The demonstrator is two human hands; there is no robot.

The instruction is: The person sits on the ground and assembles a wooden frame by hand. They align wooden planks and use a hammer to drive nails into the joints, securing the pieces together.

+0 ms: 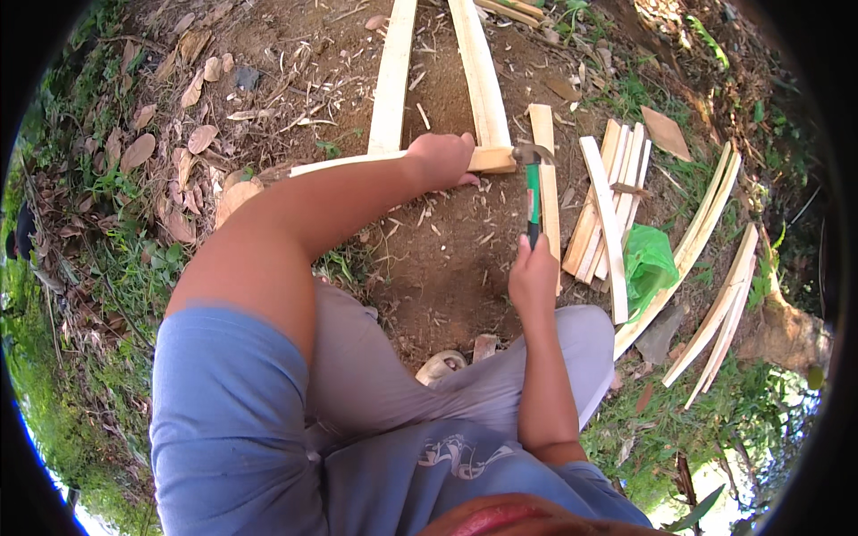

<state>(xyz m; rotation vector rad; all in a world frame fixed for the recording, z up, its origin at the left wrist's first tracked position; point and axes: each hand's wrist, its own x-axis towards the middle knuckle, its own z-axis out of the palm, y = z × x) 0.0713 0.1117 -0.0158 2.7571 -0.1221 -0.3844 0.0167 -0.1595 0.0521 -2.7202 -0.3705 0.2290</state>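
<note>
My left hand point(442, 161) is closed around a pale wooden crosspiece point(493, 161), which lies across the near ends of two long wooden strips. The left strip point(391, 85) and the right strip point(483, 80) run away from me along the ground. My forearm covers part of the crosspiece. In my right hand point(534, 275) is a claw hammer point(534, 195) with a green and black handle, gripped near its lower end. The hammer's head is at the right end of the crosspiece; whether it touches is unclear. Any nail there is too small to make out.
To the right lie a single wooden strip point(544, 179), a stack of strips point(601, 210), a green plastic bag point(648, 268) and more long strips point(715, 313). Dry leaves point(201, 138) and wood chips litter the soil. My bent knees flank a light shoe point(441, 366).
</note>
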